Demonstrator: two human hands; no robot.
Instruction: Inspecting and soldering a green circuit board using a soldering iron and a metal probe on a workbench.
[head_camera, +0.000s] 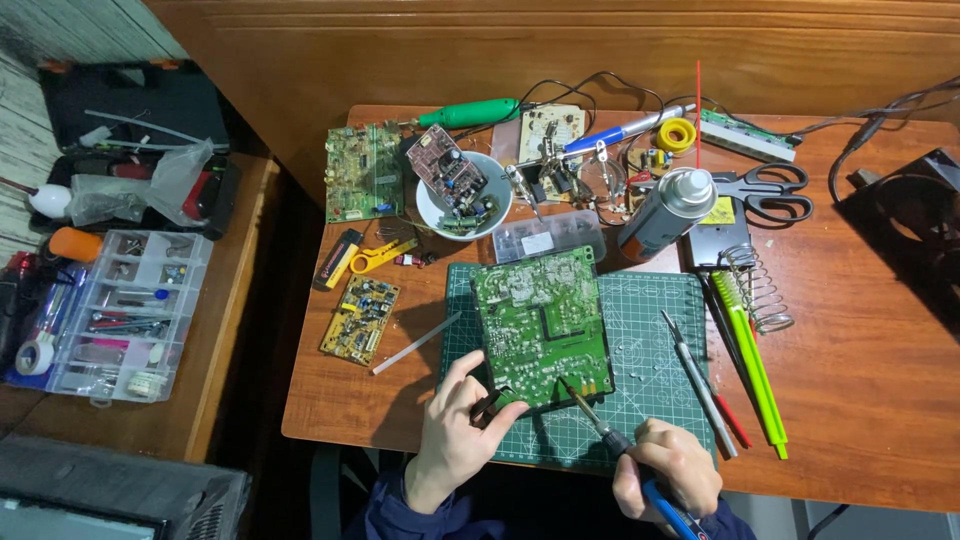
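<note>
We look down on a wooden desk (850, 330) crowded with electronics tools. At its near edge lies a green cutting mat (655, 400), our landmark. A large green circuit board (541, 325) rests tilted on the mat's left half, long axis running away from us. Our left hand (462, 425) sits at the board's near-left corner, fingers (470, 372) curled around its edge. Our right hand (665, 468), at the mat's near edge, is clamped on a soldering iron (598, 420), tip touching the board's near edge.
</note>
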